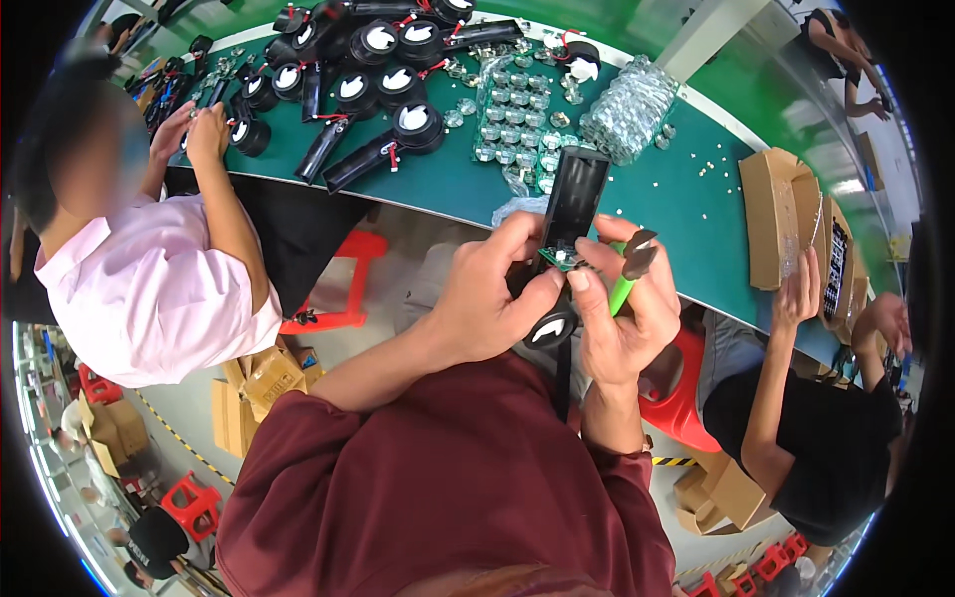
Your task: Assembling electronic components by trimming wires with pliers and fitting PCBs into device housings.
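Note:
Wrapped around a black plastic handle housing [579, 187], my left hand [487, 289] holds it above my lap at the table's front edge. Its half-shell opens upward, and a round black head with a white mark [550, 328] shows below my fingers. A small green circuit board [560, 258] sits at the housing's inner end, between both hands' fingertips. My right hand [627, 333] has its thumb and finger at the board's edge. Tucked in that same hand is a green-handled tool [621, 295] with dark metal jaws, pointing up and away from the board. Its exact kind is unclear.
On the green table [448, 189], several black round-headed units [383, 90] lie at the far left. Circuit boards [512, 114] and a bundle of clear-wrapped parts [629, 107] stand ahead. A cardboard box [776, 214] is at right. People work on both sides.

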A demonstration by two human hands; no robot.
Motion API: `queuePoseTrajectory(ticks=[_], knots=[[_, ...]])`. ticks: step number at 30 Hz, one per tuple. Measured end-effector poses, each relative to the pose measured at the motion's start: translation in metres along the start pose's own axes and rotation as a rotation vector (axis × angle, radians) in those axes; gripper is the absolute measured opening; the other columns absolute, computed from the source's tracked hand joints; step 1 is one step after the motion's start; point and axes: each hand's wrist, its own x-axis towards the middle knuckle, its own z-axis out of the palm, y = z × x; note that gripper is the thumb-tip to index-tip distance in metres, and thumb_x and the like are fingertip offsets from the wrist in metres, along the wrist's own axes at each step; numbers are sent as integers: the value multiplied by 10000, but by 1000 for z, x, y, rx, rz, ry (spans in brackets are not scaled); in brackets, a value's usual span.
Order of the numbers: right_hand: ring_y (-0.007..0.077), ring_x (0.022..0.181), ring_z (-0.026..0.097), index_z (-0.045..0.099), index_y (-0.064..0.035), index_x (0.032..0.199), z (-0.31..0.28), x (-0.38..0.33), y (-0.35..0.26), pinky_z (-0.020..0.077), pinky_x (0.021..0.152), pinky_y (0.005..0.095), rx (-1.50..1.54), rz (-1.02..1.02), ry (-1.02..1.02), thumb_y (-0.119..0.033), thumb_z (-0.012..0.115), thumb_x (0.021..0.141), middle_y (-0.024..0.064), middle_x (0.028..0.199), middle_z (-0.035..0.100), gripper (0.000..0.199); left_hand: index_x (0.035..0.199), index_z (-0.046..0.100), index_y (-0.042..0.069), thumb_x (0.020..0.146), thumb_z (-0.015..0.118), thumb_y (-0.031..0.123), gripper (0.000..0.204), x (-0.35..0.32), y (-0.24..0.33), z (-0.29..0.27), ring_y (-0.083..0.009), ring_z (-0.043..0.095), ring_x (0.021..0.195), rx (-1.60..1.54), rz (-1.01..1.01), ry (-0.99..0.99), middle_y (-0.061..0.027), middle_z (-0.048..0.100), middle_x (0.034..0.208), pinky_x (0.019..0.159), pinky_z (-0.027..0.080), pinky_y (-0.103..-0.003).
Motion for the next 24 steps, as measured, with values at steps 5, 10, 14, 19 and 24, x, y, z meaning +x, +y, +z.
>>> queuePoseTrajectory(ticks=[5, 10, 14, 19, 24], knots=[[211, 865, 683, 738, 68, 948, 0, -5, 5, 548, 722, 297, 80, 100, 42, -34, 785, 806, 179, 1108, 682, 182, 1115, 516, -31, 890, 628, 43, 262, 2, 2, 0, -158, 669, 780, 0, 64, -11, -125, 687, 899, 704, 536, -312], [181, 799, 677, 743, 61, 949, 0, -7, 6, 542, 690, 281, 123, 83, 38, -39, 794, 796, 181, 1107, 685, 189, 1100, 519, -20, 887, 625, 34, 244, 0, -7, 3, -105, 623, 872, -217, -28, 13, -78, 653, 934, 762, 506, -278], [181, 789, 680, 745, 55, 947, 3, -11, 11, 544, 685, 278, 151, 53, 40, -38, 798, 789, 185, 1111, 686, 191, 1126, 508, 1, 889, 620, 31, 263, 1, -8, 5, -95, 605, 907, -299, 17, 50, -61, 640, 967, 802, 486, -269], [186, 780, 689, 743, 46, 934, 4, -15, 13, 547, 677, 276, 187, 45, 52, -44, 802, 787, 188, 1108, 688, 182, 1254, 459, 22, 908, 612, 49, 379, 1, -6, -2, -106, 588, 1005, -485, -82, -69, -63, 616, 1120, 864, 478, -285], [186, 779, 687, 742, 42, 933, 6, -13, 4, 548, 678, 279, 203, 157, 55, -48, 796, 798, 181, 1095, 689, 170, 1336, 406, 34, 973, 557, 124, 403, 2, -6, 3, -113, 588, 1024, -742, -146, -105, -75, 600, 1166, 873, 482, -292]])
